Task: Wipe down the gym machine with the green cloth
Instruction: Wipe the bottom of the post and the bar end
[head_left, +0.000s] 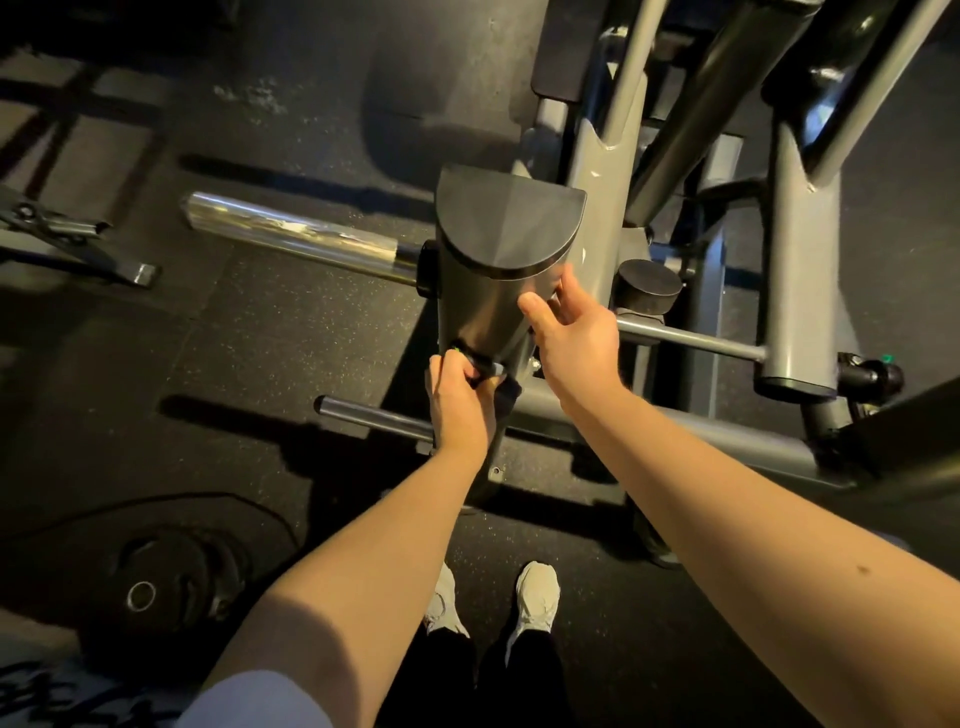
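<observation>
**A:** Starting far left: a stack of black weight plates (156, 571) lies flat on the dark rubber floor (249, 322). Above it a chrome sleeve (291, 239) juts out sideways.

**B:** And that sleeve runs straight into the grey post (483, 306) of the gym machine (800, 291). The post is topped by a black cap (506, 228).

**A:** Now the left hand (460, 410). It is low on the post, knuckles up, fingers curled tight round the green cloth (506, 392).

**B:** The cloth looks dark in this light, with only a sliver of green showing at the fingertips. It is bunched in the fist and pressed against the foot of the post, one corner hanging below the hand.

**A:** Just beneath that hand a short bare peg (374, 415) sticks out to the left.

**B:** Moving across to the right hand (571, 332). It is higher up, just under the cap, and holds nothing. The thumb lies across the front of the post and the fingers reach round its right edge, loosely spread.

**A:** Is it pressing or only brushing?

**B:** Can't tell from this angle. Just right of it sits a round black rubber stop (649, 288).

**A:** And at the bottom, two pale shoes (537, 597) are planted between the forearms.
</observation>
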